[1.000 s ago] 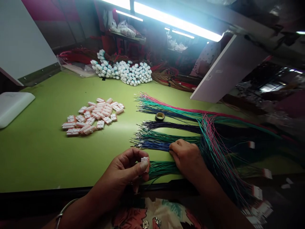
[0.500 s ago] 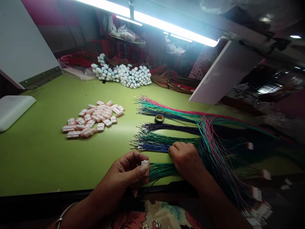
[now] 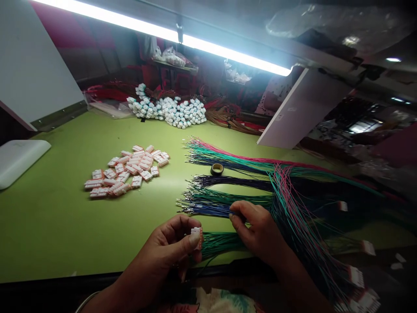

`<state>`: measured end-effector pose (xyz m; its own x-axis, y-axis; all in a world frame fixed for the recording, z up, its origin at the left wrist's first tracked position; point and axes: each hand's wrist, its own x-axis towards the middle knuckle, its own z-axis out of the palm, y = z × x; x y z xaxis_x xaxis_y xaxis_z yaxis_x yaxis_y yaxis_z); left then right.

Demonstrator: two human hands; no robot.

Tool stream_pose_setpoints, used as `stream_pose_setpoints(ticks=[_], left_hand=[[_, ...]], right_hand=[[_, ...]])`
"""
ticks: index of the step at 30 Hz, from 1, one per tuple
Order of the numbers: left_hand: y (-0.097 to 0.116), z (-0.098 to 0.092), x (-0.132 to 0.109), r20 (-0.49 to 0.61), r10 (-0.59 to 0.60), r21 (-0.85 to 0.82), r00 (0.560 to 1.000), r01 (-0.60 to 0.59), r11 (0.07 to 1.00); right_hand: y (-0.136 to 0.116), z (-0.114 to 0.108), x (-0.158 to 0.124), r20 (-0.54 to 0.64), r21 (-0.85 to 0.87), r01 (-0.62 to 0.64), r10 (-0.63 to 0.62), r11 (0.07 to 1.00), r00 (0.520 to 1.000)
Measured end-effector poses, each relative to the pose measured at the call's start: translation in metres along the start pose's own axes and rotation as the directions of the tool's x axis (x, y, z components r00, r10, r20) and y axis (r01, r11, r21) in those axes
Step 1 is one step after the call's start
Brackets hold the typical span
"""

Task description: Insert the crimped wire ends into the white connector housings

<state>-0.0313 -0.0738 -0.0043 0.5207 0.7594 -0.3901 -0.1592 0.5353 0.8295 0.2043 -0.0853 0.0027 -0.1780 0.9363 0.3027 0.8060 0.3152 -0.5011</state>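
Note:
Between the thumb and fingers of my left hand is a white and orange connector housing, held upright near the table's front edge. Green wires lie just right of it; their ends by the housing are partly hidden. My right hand pinches at the front edge of a bundle of blue wires, thumb and forefinger tips together on a blue wire. Metal terminals tip the bundle's left ends. Behind it lie dark green wires and dark purple wires.
Loose connector housings are heaped at left centre. A tape roll sits by the pink and teal wires. White connectors are piled at the back. Finished-looking wired connectors hang at lower right. A white case lies far left.
My right hand has turned and its thumb and forefinger now show, pinched at the blue wires. My left hand keeps hold of the connector housing. The view has tilted slightly upward.

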Motion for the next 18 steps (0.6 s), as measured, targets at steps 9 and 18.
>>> stream_pose_setpoints(ticks=[9,18], left_hand=[[0.003,0.000,0.002,0.026,-0.049,-0.039,0.998,0.050,0.998],[0.006,0.003,0.004,0.104,-0.112,-0.157,0.988,0.128,0.979]], right_hand=[[-0.044,-0.008,0.007,-0.029,0.450,0.046,-0.038,0.892,0.999],[-0.044,0.010,-0.008,0.062,0.531,-0.152,0.141,0.834,0.988]])
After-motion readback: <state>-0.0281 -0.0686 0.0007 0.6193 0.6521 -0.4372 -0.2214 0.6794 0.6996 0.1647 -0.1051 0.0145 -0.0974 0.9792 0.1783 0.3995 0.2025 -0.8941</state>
